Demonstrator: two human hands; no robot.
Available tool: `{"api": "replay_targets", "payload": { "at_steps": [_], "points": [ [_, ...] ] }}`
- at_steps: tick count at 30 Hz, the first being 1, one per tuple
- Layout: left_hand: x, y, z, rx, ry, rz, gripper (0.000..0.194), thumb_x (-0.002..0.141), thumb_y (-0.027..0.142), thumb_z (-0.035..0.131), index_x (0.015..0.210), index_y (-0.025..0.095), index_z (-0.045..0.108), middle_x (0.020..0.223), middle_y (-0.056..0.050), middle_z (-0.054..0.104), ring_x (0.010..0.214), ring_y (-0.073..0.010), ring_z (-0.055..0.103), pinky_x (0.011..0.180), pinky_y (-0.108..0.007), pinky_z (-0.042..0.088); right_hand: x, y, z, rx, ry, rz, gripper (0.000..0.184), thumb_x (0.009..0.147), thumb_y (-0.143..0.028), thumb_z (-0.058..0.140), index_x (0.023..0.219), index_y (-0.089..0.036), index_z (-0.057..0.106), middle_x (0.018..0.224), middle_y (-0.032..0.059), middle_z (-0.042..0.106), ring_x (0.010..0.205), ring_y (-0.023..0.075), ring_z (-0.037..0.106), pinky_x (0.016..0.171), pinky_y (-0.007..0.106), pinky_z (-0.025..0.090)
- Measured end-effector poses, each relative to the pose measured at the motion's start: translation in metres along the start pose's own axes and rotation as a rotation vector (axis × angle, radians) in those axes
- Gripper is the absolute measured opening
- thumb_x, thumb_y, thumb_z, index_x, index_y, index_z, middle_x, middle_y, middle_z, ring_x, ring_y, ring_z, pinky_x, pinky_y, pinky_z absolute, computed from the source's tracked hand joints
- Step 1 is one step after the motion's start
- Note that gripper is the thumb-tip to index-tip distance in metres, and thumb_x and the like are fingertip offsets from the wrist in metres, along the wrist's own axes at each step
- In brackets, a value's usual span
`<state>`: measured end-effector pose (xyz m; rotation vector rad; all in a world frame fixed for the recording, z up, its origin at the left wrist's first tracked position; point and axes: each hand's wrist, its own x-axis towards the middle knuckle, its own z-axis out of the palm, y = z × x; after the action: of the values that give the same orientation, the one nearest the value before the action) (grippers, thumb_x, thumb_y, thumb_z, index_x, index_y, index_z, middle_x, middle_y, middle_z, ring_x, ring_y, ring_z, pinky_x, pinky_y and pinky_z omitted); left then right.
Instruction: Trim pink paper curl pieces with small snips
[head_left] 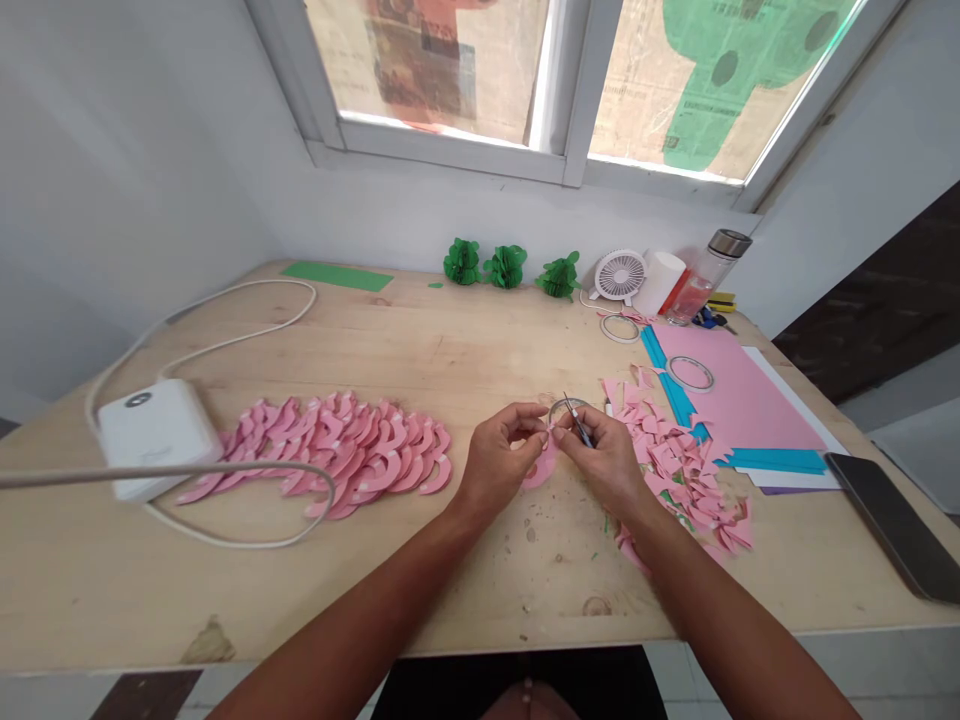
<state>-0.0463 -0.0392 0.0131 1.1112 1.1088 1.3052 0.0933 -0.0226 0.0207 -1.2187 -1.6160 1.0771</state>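
Note:
My left hand point(501, 452) is closed in a pinch on a small curved pink paper piece point(541, 468) just above the middle of the wooden table point(420, 340). My right hand point(600, 458) is closed around a thin dark pointed tool point(578, 420), its tip up near a clear tape ring point(564, 407) behind my fingers. The two hands touch over the pink piece. A spread of several curved pink paper pieces point(337, 452) lies to the left. A heap of pink paper scraps point(679, 465) lies to the right.
A white box point(156, 432) with a looping white cable sits at the left. Pink, blue and white sheets point(739, 400) with a tape ring point(691, 373) lie right. A phone point(896, 522) is at the right edge. Green paper balls point(506, 266), a small fan point(620, 275) and a bottle point(705, 278) stand at the back.

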Motion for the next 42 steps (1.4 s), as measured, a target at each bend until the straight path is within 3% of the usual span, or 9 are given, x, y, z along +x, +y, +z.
{"api": "replay_targets", "payload": {
  "at_steps": [19,30,42],
  "points": [
    [-0.0014,0.0,0.0005,0.043,-0.001,0.038,0.02,0.067,0.022,0.062,0.086,0.015,0.064,0.07,-0.002,0.06,0.053,-0.0091,0.053,0.039,-0.015,0.04,0.0017,0.0024,0.0013,-0.036,0.003,-0.004,0.014,0.073,-0.03,0.057,0.069,-0.016,0.054,0.054,-0.0048,0.04,0.049,0.0086,0.035,0.046,0.021,0.027],
    [-0.0031,0.0009,-0.0006,0.231,0.029,0.201,0.018,0.069,0.016,0.058,0.086,0.018,0.062,0.077,-0.002,0.065,0.075,-0.0147,0.061,0.069,-0.025,0.049,0.0002,0.0016,0.0022,-0.039,0.019,0.041,0.014,0.072,-0.03,0.056,0.069,-0.017,0.054,0.054,-0.0045,0.041,0.05,0.0089,0.036,0.046,0.021,0.028],
    [-0.0031,0.001,-0.001,0.229,0.03,0.186,0.018,0.069,0.017,0.058,0.087,0.018,0.06,0.075,-0.001,0.064,0.075,-0.0143,0.061,0.068,-0.024,0.046,0.0004,0.0033,0.0026,-0.027,0.023,0.048,0.014,0.072,-0.031,0.056,0.069,-0.017,0.055,0.055,-0.0039,0.044,0.05,0.0094,0.038,0.048,0.022,0.03]
  ]
}}
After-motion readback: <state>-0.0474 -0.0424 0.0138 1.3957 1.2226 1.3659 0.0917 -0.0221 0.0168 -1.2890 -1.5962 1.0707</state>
